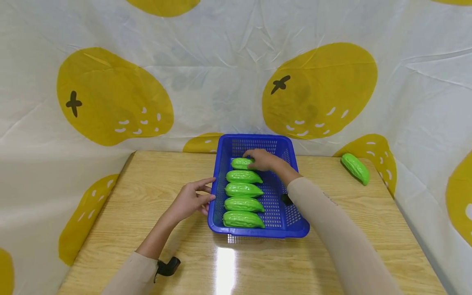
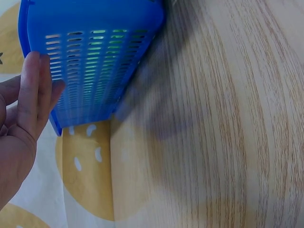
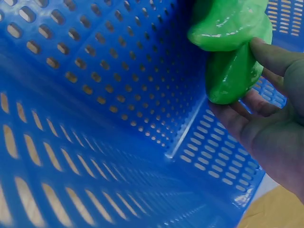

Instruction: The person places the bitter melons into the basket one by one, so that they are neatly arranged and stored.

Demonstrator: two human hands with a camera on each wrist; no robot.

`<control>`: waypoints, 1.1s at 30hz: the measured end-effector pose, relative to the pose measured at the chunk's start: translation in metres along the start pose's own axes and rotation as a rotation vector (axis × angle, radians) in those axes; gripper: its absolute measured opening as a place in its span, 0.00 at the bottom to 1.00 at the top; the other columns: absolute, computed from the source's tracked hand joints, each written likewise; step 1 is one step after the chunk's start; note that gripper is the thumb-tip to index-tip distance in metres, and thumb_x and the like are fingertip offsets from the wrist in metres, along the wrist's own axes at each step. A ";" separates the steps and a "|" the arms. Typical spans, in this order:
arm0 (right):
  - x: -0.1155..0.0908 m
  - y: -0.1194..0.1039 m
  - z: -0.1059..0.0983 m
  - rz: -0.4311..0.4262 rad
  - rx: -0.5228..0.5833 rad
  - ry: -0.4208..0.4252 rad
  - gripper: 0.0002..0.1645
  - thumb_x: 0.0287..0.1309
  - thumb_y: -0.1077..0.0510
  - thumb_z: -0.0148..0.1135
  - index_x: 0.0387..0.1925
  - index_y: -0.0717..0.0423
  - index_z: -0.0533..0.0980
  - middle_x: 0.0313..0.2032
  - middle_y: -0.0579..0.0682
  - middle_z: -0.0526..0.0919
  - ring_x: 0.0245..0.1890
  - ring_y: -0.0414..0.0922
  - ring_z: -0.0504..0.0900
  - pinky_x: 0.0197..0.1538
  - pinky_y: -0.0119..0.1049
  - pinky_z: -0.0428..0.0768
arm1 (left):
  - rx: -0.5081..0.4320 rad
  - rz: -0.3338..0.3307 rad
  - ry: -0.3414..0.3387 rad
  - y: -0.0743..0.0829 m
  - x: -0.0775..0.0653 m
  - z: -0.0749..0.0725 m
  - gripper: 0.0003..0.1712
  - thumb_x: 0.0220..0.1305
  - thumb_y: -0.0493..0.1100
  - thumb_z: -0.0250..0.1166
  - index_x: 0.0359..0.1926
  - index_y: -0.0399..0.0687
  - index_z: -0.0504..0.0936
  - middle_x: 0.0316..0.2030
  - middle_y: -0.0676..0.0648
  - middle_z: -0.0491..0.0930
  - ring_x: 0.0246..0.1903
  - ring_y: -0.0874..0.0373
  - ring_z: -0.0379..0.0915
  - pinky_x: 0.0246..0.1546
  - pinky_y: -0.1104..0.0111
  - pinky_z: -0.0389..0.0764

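Note:
A blue plastic basket with slotted walls stands on the table. Inside, several glossy green bitter melons lie in a row along its left side, tips pointing right. At the far end of the row my right hand grips the farthest bitter melon, thumb on one side and fingers on the other; it lies against its neighbour in the right wrist view. My left hand is at the basket's left rim, its fairly straight fingers against the outside of the wall.
One more bitter melon lies by itself at the table's back right. Behind the wooden table hangs a white cloth printed with yellow fruit. Black wrist cameras are strapped over the beige sleeves.

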State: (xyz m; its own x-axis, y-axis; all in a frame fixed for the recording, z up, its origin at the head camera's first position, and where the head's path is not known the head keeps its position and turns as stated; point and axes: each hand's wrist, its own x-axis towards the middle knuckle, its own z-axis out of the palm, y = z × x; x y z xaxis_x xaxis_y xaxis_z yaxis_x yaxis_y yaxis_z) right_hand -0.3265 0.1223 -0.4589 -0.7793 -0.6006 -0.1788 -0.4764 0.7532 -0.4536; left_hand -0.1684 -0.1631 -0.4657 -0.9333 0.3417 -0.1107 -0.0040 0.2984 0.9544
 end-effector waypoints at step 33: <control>0.005 0.004 0.016 0.005 0.092 0.013 0.27 0.74 0.54 0.60 0.70 0.56 0.71 0.66 0.61 0.77 0.68 0.59 0.74 0.71 0.56 0.76 | 0.000 0.030 -0.012 -0.004 0.000 -0.002 0.35 0.69 0.29 0.66 0.75 0.42 0.69 0.51 0.30 0.81 0.22 0.55 0.83 0.25 0.56 0.93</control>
State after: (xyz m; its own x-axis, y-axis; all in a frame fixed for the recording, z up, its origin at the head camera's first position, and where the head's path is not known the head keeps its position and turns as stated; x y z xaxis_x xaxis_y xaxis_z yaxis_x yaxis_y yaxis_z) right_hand -0.3259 0.1175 -0.4752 -0.7869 -0.5931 -0.1704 -0.4336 0.7278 -0.5313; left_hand -0.1693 -0.1663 -0.4692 -0.9288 0.3607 -0.0852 0.0238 0.2874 0.9575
